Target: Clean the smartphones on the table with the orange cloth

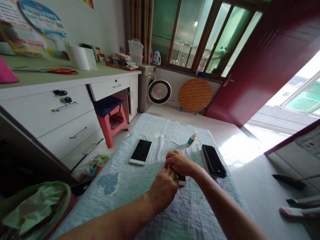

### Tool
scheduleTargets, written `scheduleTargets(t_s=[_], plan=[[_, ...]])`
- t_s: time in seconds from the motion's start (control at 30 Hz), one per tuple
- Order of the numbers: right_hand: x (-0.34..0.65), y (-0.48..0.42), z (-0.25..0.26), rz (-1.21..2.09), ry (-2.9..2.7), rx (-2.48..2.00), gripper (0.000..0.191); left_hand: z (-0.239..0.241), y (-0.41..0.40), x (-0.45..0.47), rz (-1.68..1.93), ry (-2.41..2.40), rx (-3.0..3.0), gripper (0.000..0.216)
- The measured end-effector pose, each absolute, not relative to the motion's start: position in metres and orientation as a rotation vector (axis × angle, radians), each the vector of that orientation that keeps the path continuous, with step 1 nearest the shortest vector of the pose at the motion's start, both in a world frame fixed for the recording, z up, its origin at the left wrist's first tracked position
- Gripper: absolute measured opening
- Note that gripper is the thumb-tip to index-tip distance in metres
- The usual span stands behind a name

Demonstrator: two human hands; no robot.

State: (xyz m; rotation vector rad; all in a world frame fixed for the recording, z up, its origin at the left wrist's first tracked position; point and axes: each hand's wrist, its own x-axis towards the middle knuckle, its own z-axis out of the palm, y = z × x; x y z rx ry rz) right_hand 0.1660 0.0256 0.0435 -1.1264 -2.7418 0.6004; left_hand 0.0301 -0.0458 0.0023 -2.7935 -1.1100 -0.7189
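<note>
My left hand [164, 184] is closed, its curled fingers meeting those of my right hand over a smartphone [182, 181]. My right hand [180, 163] is bent over the same phone from the right, fingers pressed together. What either hand pinches is hidden. Only the lower end and a bit of the upper edge of this phone show. To the left, a white-framed smartphone [141, 151] with a dark screen lies face up. A small spray bottle [192, 139] with a blue label stands beyond my right hand. At the right is a stack of dark phones [214, 160].
A pale blue quilted cloth [147, 203] covers the table. On the left are a white desk [75, 108], a red stool [110, 125] and a lined bin [66, 190]. Farther back stand a washing machine [144, 96] with its door open and a round wooden tabletop [195, 94].
</note>
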Motion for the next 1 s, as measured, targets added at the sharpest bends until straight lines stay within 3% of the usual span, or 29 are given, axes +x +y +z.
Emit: scheduleTargets(t_s=[0.23,0.6,1.0], plan=[[0.164,0.024,0.052,0.648,-2.688,-1.095,0.012,-0.001,-0.047,0.031,-0.655,-1.114,-2.794,0.013],[0.16,0.055,0.028,0.265,-2.578,-1.5,0.02,0.011,-0.05,0.029,-0.42,-1.136,-2.875,0.013],[0.158,0.074,0.031,0.179,-2.596,-1.646,0.026,0.008,-0.048,0.028,-0.466,-1.143,-2.857,0.011]])
